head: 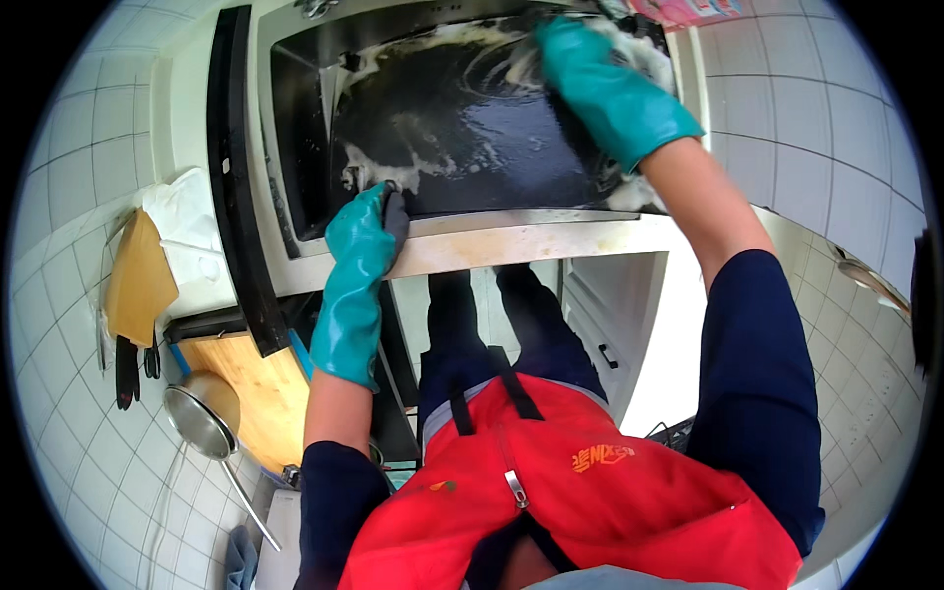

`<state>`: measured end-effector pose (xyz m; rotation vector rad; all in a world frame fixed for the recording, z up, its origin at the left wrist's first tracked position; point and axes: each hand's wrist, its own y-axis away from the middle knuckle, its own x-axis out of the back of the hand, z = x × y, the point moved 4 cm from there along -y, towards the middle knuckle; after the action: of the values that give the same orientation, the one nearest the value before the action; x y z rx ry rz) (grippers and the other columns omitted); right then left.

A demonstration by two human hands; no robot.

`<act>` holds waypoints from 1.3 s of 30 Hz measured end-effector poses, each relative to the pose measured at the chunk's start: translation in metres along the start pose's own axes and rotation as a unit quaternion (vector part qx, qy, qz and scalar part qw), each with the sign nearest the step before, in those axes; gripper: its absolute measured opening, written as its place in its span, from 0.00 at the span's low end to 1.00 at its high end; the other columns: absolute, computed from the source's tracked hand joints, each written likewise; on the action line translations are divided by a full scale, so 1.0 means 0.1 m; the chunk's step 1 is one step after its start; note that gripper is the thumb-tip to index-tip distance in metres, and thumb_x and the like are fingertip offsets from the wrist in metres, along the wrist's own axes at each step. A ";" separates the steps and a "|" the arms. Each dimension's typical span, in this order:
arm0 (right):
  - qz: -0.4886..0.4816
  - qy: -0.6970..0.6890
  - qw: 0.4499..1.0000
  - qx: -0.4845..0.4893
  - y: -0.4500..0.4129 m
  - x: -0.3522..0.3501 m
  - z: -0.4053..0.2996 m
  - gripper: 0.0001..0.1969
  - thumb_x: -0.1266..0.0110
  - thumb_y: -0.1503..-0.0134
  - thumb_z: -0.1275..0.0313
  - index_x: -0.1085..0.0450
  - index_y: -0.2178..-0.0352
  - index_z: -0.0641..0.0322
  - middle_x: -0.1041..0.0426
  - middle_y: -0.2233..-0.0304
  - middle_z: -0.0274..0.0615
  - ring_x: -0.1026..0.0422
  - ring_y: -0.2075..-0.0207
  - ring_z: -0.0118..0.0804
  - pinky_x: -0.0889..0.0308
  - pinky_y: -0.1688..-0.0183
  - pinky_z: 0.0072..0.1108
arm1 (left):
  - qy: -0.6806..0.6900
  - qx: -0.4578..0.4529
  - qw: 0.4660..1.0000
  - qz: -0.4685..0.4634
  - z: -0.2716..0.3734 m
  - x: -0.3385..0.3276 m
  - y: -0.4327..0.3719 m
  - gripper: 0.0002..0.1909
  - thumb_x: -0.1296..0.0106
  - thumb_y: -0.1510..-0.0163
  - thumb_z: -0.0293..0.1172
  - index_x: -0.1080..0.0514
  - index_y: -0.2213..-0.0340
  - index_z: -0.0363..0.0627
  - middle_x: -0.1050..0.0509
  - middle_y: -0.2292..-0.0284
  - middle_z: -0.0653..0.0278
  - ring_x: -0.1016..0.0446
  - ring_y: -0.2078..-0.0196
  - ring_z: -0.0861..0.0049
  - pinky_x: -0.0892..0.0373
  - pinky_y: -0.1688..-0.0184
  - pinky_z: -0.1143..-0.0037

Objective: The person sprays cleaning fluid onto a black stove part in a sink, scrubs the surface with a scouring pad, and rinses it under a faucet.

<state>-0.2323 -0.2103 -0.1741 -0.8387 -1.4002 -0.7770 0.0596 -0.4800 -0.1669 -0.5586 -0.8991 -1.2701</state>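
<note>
A wide black panel (442, 147) with a glossy wet face and streaks of white foam lies tilted in a dark sink basin (299, 147). My left hand (369, 221), in a green rubber glove, is closed around its near left edge. Something dark grey shows by the thumb, and I cannot tell whether it is part of the glove. My right hand (571, 51), gloved alike, rests at the panel's far right part among foam and swirl marks. Its fingers are blurred, and whatever dark thing may be under them is unclear.
A chrome fitting (317, 7) sits behind the basin. The pale counter edge (531, 240) runs before me. On the left are a black bar (247, 184), a knife holder (140, 273), a wooden board (251, 398) and a steel pan (199, 420). A pink package (686, 11) lies at the back right.
</note>
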 end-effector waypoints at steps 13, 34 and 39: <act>0.025 0.021 0.991 0.126 -0.70 -0.52 -1.24 0.14 0.43 0.51 0.74 0.23 0.60 0.64 0.23 0.60 0.52 0.23 0.57 0.51 0.26 0.60 0.42 | 0.013 -0.028 0.999 0.018 0.06 -0.04 -0.08 0.13 0.42 0.43 0.36 0.21 0.59 0.45 0.19 0.64 0.52 0.20 0.62 0.54 0.25 0.58 0.63; -0.117 -0.053 0.987 0.099 -1.06 -1.00 -1.93 0.28 0.43 0.48 0.67 0.31 0.43 0.39 0.31 0.42 0.37 0.26 0.47 0.52 0.29 0.51 0.49 | 0.002 -0.050 0.999 -0.001 0.07 0.04 -0.12 0.11 0.42 0.46 0.33 0.21 0.61 0.46 0.20 0.69 0.56 0.21 0.66 0.56 0.26 0.63 0.62; -0.044 -0.024 0.982 0.180 -0.58 -0.47 -0.61 0.29 0.38 0.50 0.68 0.30 0.43 0.52 0.31 0.41 0.51 0.28 0.45 0.58 0.33 0.44 0.46 | -0.001 -0.066 0.997 0.031 -0.02 -0.05 -0.08 0.11 0.42 0.46 0.34 0.21 0.61 0.45 0.21 0.72 0.57 0.22 0.69 0.57 0.27 0.66 0.63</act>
<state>-0.2531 -0.2931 -0.2183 -0.5197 -1.5697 -0.5479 0.0519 -0.4809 -0.1730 -0.6867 -0.7964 -1.2796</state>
